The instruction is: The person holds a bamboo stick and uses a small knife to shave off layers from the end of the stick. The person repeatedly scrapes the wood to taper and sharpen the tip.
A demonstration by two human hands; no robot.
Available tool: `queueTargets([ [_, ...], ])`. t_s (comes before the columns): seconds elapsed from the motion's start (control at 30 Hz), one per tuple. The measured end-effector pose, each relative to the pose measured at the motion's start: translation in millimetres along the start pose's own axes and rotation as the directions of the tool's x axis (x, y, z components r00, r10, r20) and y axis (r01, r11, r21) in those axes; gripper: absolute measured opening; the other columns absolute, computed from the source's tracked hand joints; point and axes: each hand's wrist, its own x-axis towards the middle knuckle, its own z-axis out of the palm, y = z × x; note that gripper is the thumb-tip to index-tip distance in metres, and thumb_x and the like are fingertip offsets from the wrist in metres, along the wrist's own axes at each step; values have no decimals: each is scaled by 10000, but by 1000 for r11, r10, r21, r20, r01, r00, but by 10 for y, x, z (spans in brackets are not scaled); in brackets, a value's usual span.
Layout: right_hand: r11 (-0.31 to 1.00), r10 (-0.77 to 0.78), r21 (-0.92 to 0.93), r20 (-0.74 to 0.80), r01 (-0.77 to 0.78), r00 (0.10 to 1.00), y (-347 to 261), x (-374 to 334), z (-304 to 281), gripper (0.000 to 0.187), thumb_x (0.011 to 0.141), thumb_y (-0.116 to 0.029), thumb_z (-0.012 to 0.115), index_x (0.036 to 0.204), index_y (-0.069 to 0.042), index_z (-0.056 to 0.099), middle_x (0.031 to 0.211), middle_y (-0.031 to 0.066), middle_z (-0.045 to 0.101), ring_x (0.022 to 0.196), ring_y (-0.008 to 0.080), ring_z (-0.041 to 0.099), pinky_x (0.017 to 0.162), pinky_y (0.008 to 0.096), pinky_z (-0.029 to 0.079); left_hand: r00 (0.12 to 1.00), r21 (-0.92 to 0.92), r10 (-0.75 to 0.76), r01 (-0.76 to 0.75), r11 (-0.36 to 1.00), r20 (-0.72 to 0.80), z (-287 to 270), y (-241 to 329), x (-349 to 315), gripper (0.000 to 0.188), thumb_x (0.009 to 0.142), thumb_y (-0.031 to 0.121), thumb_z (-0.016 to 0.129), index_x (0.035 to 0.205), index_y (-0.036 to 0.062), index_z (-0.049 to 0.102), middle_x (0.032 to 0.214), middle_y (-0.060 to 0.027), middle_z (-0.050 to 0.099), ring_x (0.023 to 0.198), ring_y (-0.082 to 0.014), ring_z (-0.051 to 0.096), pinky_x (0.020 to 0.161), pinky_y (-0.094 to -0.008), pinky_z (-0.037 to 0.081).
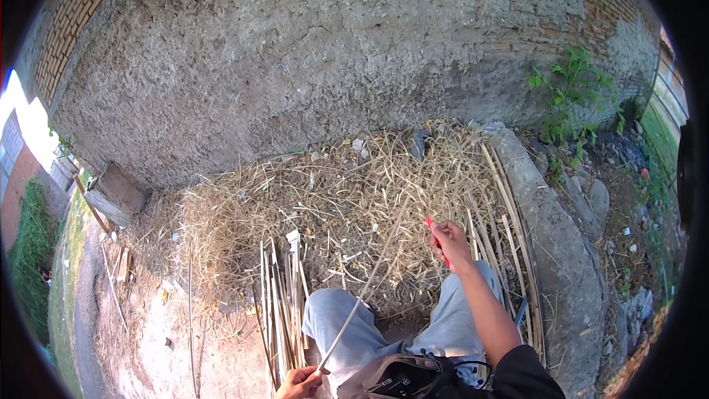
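Note:
My left hand (pixel 298 383), low in the picture beside my left thigh, is closed round the near end of a long thin bamboo strip (pixel 360 301). The strip slants up and to the right across my left knee, and its far end is hard to make out against the shavings. Above my right knee, my right hand (pixel 453 245) grips a slim red tool (pixel 444 257); its blade or working end cannot be made out. The red tool is close to the strip's upper part but apart from it. Pale curled shavings (pixel 384 185) cover the ground ahead of my knees.
Split strips (pixel 284 318) lie bundled left of my left leg, and more strips (pixel 509 214) lie along a concrete kerb (pixel 550 244) on the right. A rough wall (pixel 347 52) rises behind the shavings. A block (pixel 118 196) stands far left; a green plant (pixel 572 96) grows far right.

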Motion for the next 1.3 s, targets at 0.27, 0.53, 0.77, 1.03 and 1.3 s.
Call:
queueTargets([
  [0.27,986,139,100,-40,-135,989,-148,-3,-251,259,916,-278,693,985,-61,569,734,25,597,441,34,416,377,207,304,995,272,82,-95,958,59,60,637,362,390,1037,286,493,1153,-62,626,677,21,520,573,-46,422,524,-208,346],
  [0.53,999,54,17,-196,-52,979,7,0,-218,304,902,-288,704,1009,-6,665,832,74,693,446,37,406,402,226,321,987,317,30,-80,945,160,64,624,605,365,1048,268,458,1180,-8,657,735,27,607,598,-37,442,553,-207,379],
  [0.77,998,65,16,-117,-63,991,-22,-31,-165,215,909,-243,703,861,-44,638,639,-24,559,433,33,381,388,224,295,964,282,0,-77,956,264,142,689,815,366,1053,266,434,1209,8,640,766,35,623,581,-41,407,548,-204,367],
  [1.03,980,-43,170,-332,105,942,11,40,-181,187,919,-211,688,836,-53,630,579,-43,488,407,33,350,379,221,263,905,734,425,-295,612,10,385,748,1297,344,988,323,556,931,7,680,671,-41,615,592,-85,533,546,-268,429],
  [1.3,522,-679,-734,-50,434,732,132,-99,-76,265,985,-261,559,1037,-20,656,840,134,706,543,196,610,511,314,474,933,447,359,-317,836,-9,654,877,1687,384,979,308,570,806,-21,668,617,-29,588,566,-88,525,533,-273,419],
])
